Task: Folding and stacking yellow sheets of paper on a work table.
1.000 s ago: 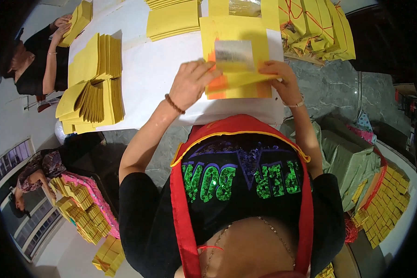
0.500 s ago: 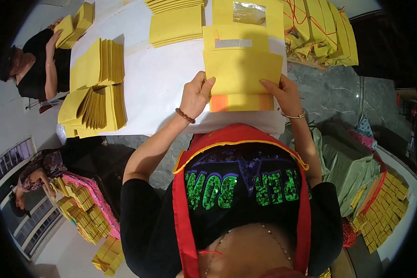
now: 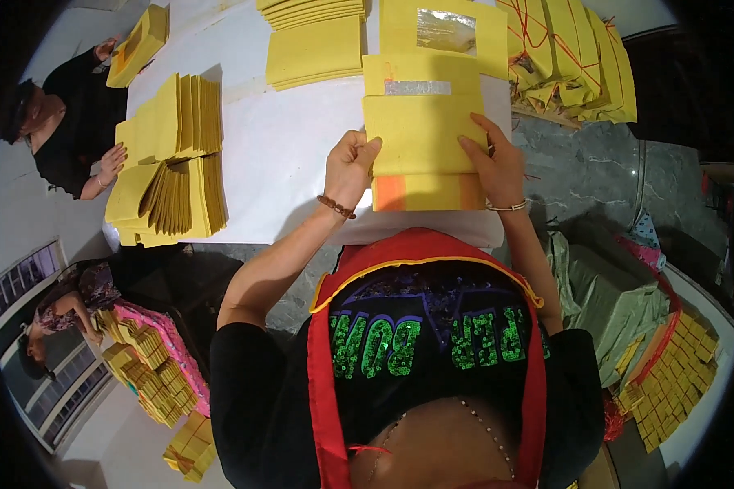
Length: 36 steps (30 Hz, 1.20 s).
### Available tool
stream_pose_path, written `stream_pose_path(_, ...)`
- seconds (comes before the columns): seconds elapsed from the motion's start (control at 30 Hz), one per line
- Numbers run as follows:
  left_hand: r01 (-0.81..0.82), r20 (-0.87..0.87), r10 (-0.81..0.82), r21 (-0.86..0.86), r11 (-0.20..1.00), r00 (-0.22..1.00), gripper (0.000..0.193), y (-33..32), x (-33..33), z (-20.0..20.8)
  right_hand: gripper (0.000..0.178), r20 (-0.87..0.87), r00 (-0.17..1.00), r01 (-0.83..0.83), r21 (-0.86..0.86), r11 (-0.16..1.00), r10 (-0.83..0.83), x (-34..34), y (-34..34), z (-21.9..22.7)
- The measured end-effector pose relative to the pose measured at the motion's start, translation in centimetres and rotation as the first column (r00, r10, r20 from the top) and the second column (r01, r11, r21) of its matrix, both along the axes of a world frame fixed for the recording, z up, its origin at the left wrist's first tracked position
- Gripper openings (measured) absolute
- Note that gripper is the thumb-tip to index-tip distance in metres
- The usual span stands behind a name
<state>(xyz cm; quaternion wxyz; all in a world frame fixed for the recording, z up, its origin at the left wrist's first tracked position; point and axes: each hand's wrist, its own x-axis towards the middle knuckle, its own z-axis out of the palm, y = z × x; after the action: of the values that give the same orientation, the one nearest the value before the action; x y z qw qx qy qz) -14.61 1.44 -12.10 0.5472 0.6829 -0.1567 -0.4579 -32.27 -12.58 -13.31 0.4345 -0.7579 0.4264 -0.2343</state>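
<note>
A yellow paper sheet (image 3: pixel 424 134) lies over a strip of yellow paper with orange bands (image 3: pixel 428 194) near the table's front edge. My left hand (image 3: pixel 353 169) is closed at the sheet's left edge, its thumb on top and the other fingers curled beside it. At the right edge, my right hand (image 3: pixel 497 163) grips with the thumb on the paper and the index finger reaching up along the side. Just beyond lie more yellow sheets, one with a narrow silver strip (image 3: pixel 417 87) and another with a silver foil rectangle (image 3: pixel 446 31).
Stacks of folded yellow paper (image 3: pixel 175 155) and flat yellow paper (image 3: pixel 314 49) share the white table (image 3: pixel 261 171). Red-tied yellow bundles (image 3: pixel 575 57) sit at the far right. A co-worker (image 3: pixel 69 122) is at the left, another person (image 3: pixel 65 314) lower down. Green-wrapped goods (image 3: pixel 603 293) stand at my right.
The upper sheet has come down and lies narrower, lined up with the banded strip. My right hand has shifted inward, index finger raised. The co-worker's near hand has moved to the folded stacks.
</note>
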Motion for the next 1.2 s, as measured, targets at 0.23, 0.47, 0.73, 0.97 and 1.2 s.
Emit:
stream_pose_path(0.23,-0.134,0.056,0.148,-0.201,0.970,0.987,0.017,0.4,-1.1,-2.2,0.035,-0.018,0.998,0.054,0.040,0.998,-0.054,0.4,0.2,1.1)
stream_pose_path(0.47,-0.115,0.163,0.141,-0.160,0.980,0.976,0.030,0.1,-1.4,-0.7,0.028,0.012,0.997,0.078,0.009,0.997,-0.078,0.5,-0.1,-0.1)
stream_pose_path(0.73,0.077,0.657,-0.010,-0.073,0.994,0.754,0.025,0.6,-1.4,-0.1,0.023,0.033,0.998,0.048,-0.034,0.998,-0.047,0.7,0.1,-0.2)
stream_pose_path(0.97,0.119,0.930,-0.077,0.036,0.992,0.359,0.032,-0.1,-0.8,2.0,0.024,0.000,1.000,0.030,-0.068,0.997,-0.030,0.4,0.0,0.1)
stream_pose_path(1.2,0.475,0.930,-0.353,0.358,0.804,-0.103,0.058,-4.3,-1.4,-0.4,0.026,-0.057,0.998,-0.005,0.004,1.000,0.005,0.5,-0.2,0.5)
